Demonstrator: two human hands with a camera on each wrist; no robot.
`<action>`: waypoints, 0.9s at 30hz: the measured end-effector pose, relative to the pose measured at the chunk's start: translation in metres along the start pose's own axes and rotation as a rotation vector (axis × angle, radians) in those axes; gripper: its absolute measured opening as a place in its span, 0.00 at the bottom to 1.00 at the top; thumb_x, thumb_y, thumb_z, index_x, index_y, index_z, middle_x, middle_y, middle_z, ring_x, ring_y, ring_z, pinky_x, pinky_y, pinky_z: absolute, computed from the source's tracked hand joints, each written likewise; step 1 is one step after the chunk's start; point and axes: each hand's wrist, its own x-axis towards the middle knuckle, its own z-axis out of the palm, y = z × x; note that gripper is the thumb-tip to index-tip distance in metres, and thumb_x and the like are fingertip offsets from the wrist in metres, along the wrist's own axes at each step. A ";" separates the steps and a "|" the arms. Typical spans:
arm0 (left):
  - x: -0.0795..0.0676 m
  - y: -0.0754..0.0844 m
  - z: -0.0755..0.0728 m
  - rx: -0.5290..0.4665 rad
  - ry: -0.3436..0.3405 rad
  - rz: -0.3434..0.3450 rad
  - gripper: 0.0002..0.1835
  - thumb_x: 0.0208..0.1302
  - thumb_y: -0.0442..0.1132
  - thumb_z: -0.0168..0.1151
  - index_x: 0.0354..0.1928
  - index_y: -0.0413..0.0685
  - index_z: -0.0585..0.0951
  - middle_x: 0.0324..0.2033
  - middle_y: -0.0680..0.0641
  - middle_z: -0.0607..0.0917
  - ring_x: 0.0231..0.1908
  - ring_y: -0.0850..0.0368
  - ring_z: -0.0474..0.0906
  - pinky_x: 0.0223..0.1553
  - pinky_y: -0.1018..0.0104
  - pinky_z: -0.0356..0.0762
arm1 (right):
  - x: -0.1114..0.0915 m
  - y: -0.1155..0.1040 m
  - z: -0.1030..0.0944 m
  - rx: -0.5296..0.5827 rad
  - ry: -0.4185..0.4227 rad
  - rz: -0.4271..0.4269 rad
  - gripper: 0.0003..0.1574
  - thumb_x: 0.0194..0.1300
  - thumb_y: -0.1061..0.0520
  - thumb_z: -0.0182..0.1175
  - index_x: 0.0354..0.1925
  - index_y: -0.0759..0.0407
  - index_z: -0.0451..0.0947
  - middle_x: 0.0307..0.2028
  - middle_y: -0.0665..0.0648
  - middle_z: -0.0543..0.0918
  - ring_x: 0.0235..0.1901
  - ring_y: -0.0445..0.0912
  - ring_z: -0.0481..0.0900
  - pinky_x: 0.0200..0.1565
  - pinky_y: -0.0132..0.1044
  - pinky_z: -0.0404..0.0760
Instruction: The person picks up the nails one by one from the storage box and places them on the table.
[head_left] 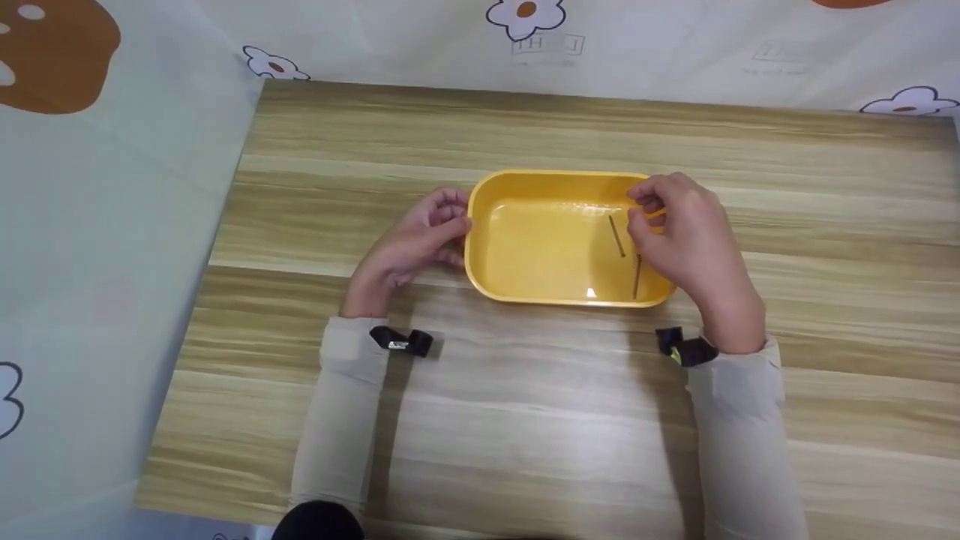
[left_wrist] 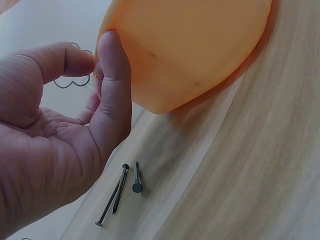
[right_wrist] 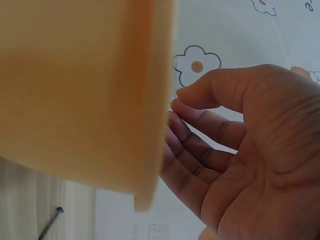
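A yellow plastic tray [head_left: 555, 289] with rounded corners faces upward before me. Two dark nails [head_left: 616, 236] lie inside at its right end. My left hand [head_left: 420, 236] pinches the tray's left rim between thumb and fingers. Beneath that hand, in the left wrist view, several nails [left_wrist: 119, 192] lie on the wood, hidden from the head view. My right hand [head_left: 694, 232] is over the tray's right end, fingers loosely bent, thumb and index finger apart with nothing showing between them. In the right wrist view its fingertips [right_wrist: 181, 100] are right by the rim.
A wood-grain table [head_left: 525, 420] spreads under everything. Another nail [right_wrist: 52, 220] lies on the wood below the tray in the right wrist view. White flower-patterned sheeting [head_left: 420, 45] hangs behind and to the left. A dark round object [head_left: 319, 521] shows at the near edge.
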 end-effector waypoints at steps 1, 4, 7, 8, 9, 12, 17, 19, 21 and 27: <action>0.000 0.000 0.000 -0.003 -0.002 0.000 0.19 0.75 0.31 0.58 0.64 0.43 0.69 0.46 0.44 0.79 0.36 0.56 0.80 0.31 0.66 0.88 | 0.000 0.001 0.002 -0.004 -0.003 -0.001 0.15 0.68 0.64 0.59 0.50 0.71 0.84 0.46 0.69 0.86 0.46 0.61 0.86 0.43 0.22 0.81; -0.001 -0.001 0.000 -0.013 -0.010 0.007 0.18 0.75 0.30 0.58 0.63 0.43 0.69 0.44 0.45 0.79 0.34 0.56 0.80 0.31 0.66 0.88 | -0.001 0.002 0.006 -0.015 -0.013 -0.001 0.15 0.68 0.65 0.59 0.49 0.73 0.84 0.45 0.71 0.86 0.45 0.62 0.86 0.46 0.43 0.88; 0.000 -0.001 0.000 -0.021 -0.018 0.018 0.18 0.75 0.30 0.58 0.62 0.43 0.70 0.44 0.45 0.79 0.34 0.56 0.80 0.30 0.66 0.88 | 0.000 0.002 0.007 -0.028 -0.024 0.003 0.15 0.68 0.65 0.59 0.49 0.75 0.83 0.44 0.73 0.86 0.43 0.63 0.84 0.47 0.54 0.87; 0.000 -0.001 0.000 -0.021 -0.019 0.021 0.17 0.75 0.30 0.58 0.62 0.44 0.70 0.44 0.45 0.79 0.34 0.56 0.80 0.30 0.66 0.88 | 0.001 0.002 0.008 -0.037 -0.026 0.004 0.16 0.68 0.65 0.59 0.49 0.75 0.83 0.44 0.73 0.86 0.43 0.63 0.84 0.48 0.55 0.86; 0.000 0.000 0.000 -0.020 -0.019 0.023 0.17 0.75 0.30 0.58 0.62 0.44 0.70 0.44 0.45 0.79 0.35 0.56 0.80 0.30 0.66 0.88 | 0.001 0.002 0.008 -0.050 -0.026 0.004 0.16 0.67 0.65 0.59 0.49 0.75 0.83 0.43 0.73 0.86 0.42 0.63 0.83 0.48 0.55 0.85; 0.000 0.001 0.001 -0.015 -0.021 0.024 0.18 0.75 0.30 0.58 0.62 0.43 0.69 0.45 0.44 0.79 0.35 0.56 0.80 0.31 0.66 0.88 | 0.001 0.001 0.011 -0.092 -0.020 0.008 0.17 0.66 0.66 0.60 0.50 0.76 0.83 0.41 0.72 0.85 0.40 0.62 0.80 0.47 0.56 0.83; 0.000 0.000 0.001 -0.002 -0.016 0.007 0.18 0.76 0.31 0.58 0.64 0.43 0.70 0.46 0.43 0.79 0.35 0.55 0.81 0.32 0.66 0.88 | 0.000 0.001 0.019 -0.172 -0.039 0.032 0.19 0.67 0.65 0.60 0.52 0.79 0.81 0.46 0.76 0.86 0.43 0.68 0.83 0.52 0.62 0.84; 0.000 -0.001 0.000 -0.003 -0.012 0.001 0.19 0.76 0.31 0.58 0.64 0.43 0.69 0.46 0.43 0.79 0.35 0.54 0.81 0.32 0.66 0.88 | 0.000 0.001 0.023 -0.204 -0.059 0.040 0.19 0.68 0.64 0.61 0.52 0.79 0.81 0.48 0.77 0.87 0.45 0.70 0.85 0.53 0.64 0.85; 0.000 -0.002 0.000 -0.006 -0.011 0.003 0.19 0.76 0.31 0.58 0.64 0.42 0.69 0.46 0.43 0.79 0.35 0.54 0.81 0.32 0.65 0.88 | 0.000 0.000 0.027 -0.241 -0.077 0.046 0.15 0.67 0.64 0.61 0.46 0.78 0.81 0.42 0.76 0.86 0.40 0.71 0.84 0.47 0.64 0.85; 0.001 -0.002 0.000 -0.002 -0.008 0.003 0.20 0.76 0.31 0.58 0.65 0.42 0.69 0.47 0.42 0.79 0.36 0.54 0.82 0.32 0.65 0.89 | -0.001 -0.001 0.036 -0.337 -0.096 0.053 0.10 0.64 0.64 0.59 0.27 0.68 0.73 0.25 0.68 0.77 0.27 0.69 0.79 0.33 0.65 0.78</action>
